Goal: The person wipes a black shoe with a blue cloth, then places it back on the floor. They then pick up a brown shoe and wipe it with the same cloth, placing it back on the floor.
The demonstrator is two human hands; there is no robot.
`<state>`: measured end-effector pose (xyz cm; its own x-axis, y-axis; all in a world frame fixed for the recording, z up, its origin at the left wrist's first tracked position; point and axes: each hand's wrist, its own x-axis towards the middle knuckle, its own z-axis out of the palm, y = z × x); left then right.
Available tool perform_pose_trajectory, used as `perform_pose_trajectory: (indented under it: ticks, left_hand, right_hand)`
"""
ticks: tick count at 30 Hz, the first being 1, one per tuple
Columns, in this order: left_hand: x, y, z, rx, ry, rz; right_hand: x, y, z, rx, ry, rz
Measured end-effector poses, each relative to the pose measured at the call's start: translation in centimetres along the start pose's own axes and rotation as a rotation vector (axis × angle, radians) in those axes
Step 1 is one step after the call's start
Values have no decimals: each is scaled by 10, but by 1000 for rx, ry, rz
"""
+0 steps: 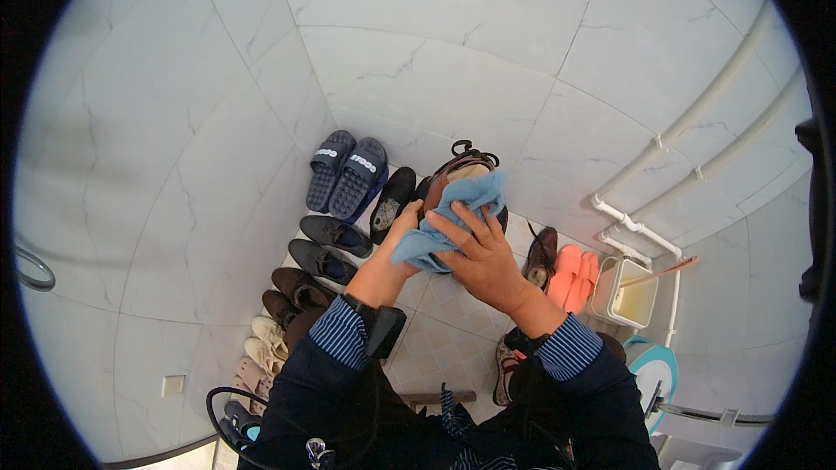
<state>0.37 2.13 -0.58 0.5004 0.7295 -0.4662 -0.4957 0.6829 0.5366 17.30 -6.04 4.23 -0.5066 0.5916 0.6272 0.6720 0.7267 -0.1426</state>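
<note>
A brown leather shoe [437,190] with dark laces is held up in front of me, its tan inside showing at the top. My left hand [398,241] grips it from the left, the fingers partly hidden under a light blue cloth [467,199]. Spread over that cloth, my right hand [480,254] presses it against the shoe. The cloth hides much of the shoe and hangs down between both hands. On the floor to the right stands another brown lace-up shoe [541,254], near a pair of coral slippers [575,279].
Grey slide sandals [356,177], a black shoe [394,199], dark grey shoes [334,235] and brown shoes [304,287] line the left wall. At the right are a white bucket [635,294] holding a brush-like handle, white wall pipes [630,222] and a teal-rimmed basin [659,362].
</note>
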Motion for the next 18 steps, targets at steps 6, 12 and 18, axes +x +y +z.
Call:
perform_pose_trajectory:
  ticks: [6, 12, 18]
  left_hand:
    - [-13, -2, 13, 90, -1, 56]
    - [-13, 3, 4, 479, 12, 316]
    - [-19, -14, 16, 989, 22, 841]
  right_hand:
    - [17, -4, -3, -76, 28, 23]
    - [30, -3, -6, -109, 2, 135]
    - [32, 31, -10, -151, -7, 260]
